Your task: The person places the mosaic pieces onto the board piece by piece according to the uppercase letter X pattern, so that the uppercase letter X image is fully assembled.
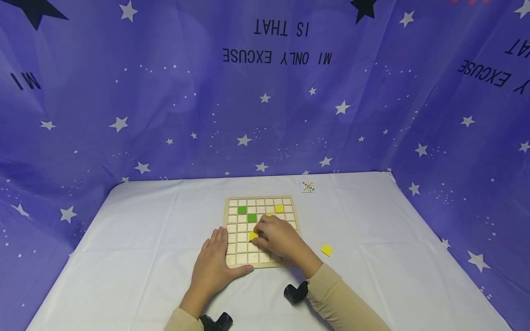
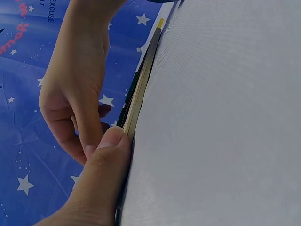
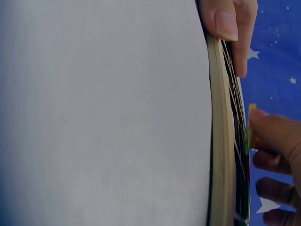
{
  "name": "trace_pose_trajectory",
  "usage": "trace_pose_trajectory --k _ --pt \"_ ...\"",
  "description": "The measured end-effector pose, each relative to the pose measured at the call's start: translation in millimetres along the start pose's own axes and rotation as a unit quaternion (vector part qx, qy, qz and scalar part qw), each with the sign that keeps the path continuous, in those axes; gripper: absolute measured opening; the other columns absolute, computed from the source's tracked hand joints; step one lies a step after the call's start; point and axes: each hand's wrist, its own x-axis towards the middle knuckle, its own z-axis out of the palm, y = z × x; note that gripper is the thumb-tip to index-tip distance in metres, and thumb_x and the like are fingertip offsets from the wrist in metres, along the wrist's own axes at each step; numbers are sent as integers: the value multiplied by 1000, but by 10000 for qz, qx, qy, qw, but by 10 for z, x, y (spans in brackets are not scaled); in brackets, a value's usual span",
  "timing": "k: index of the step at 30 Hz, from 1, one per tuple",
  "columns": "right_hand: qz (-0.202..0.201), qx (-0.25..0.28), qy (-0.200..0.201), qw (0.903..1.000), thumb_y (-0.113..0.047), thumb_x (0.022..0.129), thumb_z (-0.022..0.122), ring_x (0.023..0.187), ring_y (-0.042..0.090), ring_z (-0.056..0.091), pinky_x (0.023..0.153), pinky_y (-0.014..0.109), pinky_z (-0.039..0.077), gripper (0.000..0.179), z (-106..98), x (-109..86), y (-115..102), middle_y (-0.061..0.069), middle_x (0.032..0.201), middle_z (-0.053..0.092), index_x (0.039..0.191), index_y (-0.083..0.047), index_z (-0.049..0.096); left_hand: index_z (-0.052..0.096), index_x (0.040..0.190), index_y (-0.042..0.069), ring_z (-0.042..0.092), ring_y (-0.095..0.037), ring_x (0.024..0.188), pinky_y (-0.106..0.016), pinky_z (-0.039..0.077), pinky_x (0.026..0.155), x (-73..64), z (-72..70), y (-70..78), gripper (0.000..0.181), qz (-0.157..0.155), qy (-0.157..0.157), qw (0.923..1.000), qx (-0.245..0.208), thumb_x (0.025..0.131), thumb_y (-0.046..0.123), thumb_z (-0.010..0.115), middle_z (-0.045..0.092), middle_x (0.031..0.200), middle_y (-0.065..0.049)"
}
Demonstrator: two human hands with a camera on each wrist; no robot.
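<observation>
A square wooden grid board (image 1: pixel 242 248) lies on the table, split into rows of small pale cells. My left hand (image 1: pixel 213 264) steadies it, fingers straight along its left side and thumb at the near edge. Over the board, my right hand (image 1: pixel 281 236) pinches a yellow square tile (image 1: pixel 253 236) between thumb and fingers. The right wrist view shows this tile (image 3: pixel 252 113) edge-on, close over the grid. Two green tiles (image 1: pixel 252 217) sit in cells on the upper left. One yellow tile (image 1: pixel 279 208) is at the upper right, another (image 1: pixel 270 214) just beyond my right fingers. My right hand hides the board's lower right.
A loose yellow tile (image 1: pixel 326 250) lies on the white cloth (image 1: pixel 372 220) to the right of the board. Past the board's far right corner is a small card (image 1: pixel 308 186) with a coloured grid pattern. A purple star-printed curtain (image 1: pixel 207 105) surrounds the table's back and sides.
</observation>
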Motion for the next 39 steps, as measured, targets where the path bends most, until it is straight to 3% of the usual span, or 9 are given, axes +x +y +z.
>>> trace_pose_trajectory --k 12,28,39 --pt "23 -90 293 9995 -39 87 76 78 3 58 68 19 53 25 81 61 -2 -10 94 66 103 -21 78 24 154 -6 22 -35 152 -52 23 124 -4 -8 3 136 49 65 10000 20 64 89 62 26 162 -19" --pt "345 213 151 9991 -38 86 77 81 2 60 71 20 53 23 77 75 -47 -12 94 66 102 -21 78 24 153 -7 24 -36 152 -53 23 124 -1 3 -9 137 45 64 10000 60 63 89 62 27 161 -20" --pt "290 317 249 9988 -37 88 75 78 3 55 69 22 51 22 29 -96 46 -11 94 64 104 -23 77 22 154 -5 21 -34 153 -52 22 124 -9 26 -17 138 -19 15 10000 -28 63 91 60 24 163 -18"
